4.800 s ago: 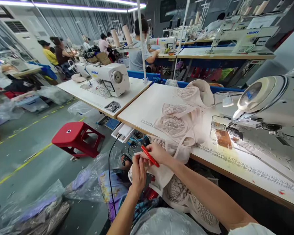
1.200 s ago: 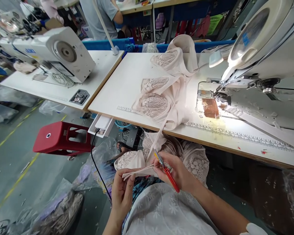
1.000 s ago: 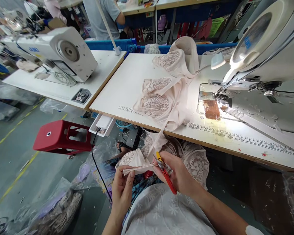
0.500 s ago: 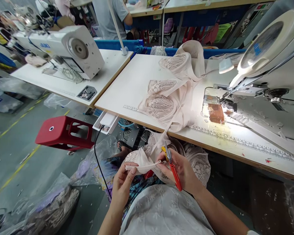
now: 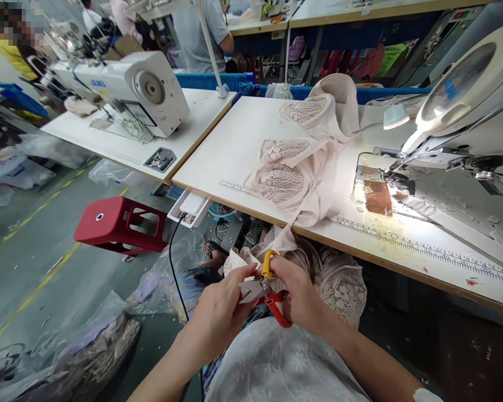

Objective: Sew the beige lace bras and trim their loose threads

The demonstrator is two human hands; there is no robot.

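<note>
Hovering over lap, red-and-yellow snips [image 5: 269,293] clamped in right hand [image 5: 304,296]. Long axis near upright, yellow end up, red end down; blade tips not made out. Lace strip [image 5: 240,262] pinched in closed left hand [image 5: 220,310], touching snips. Plastic bag [image 5: 88,352] on floor, stuffed with fabric. White table [image 5: 235,139] beyond, lace cups [image 5: 283,178] laid on it beside sewing machine [image 5: 465,106].
</note>
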